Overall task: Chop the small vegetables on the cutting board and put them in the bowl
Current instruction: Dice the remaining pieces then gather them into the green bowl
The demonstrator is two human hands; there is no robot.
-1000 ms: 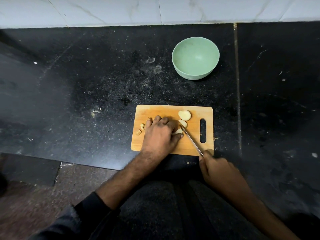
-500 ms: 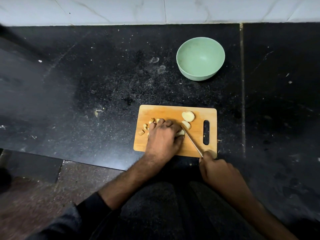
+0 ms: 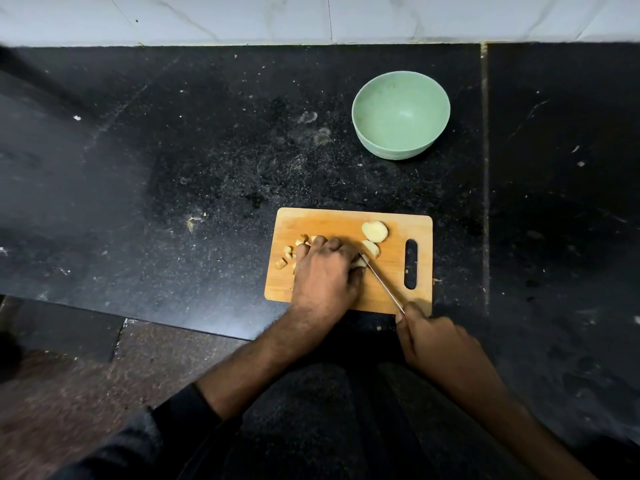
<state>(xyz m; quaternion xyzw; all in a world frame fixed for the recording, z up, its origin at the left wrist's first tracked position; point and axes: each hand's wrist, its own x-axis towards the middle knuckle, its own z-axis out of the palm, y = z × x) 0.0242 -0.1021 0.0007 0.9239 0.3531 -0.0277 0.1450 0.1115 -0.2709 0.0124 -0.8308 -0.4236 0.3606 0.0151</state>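
A small wooden cutting board (image 3: 318,221) lies on the black counter. My left hand (image 3: 323,275) lies curled over a pale vegetable piece (image 3: 359,262) and holds it down, hiding most of it. My right hand (image 3: 433,337) grips the handle of a thin knife (image 3: 381,283), whose blade slants up-left and meets that piece at its tip. Two larger pale pieces (image 3: 374,231) lie just beyond the blade. Several small cut bits (image 3: 281,263) sit left of my left hand. A pale green bowl (image 3: 401,112) stands beyond the board, nothing inside.
The black stone counter (image 3: 173,168) runs to a white tiled wall (image 3: 311,19) at the back. A seam in the counter (image 3: 485,168) runs right of the board. Crumbs speckle the surface. The counter's front edge drops to a brown floor (image 3: 69,393) at lower left.
The view has drifted slightly, so board and bowl sit a little further right in frame. Both hands keep their hold; the knife blade stays against the piece under my left hand.
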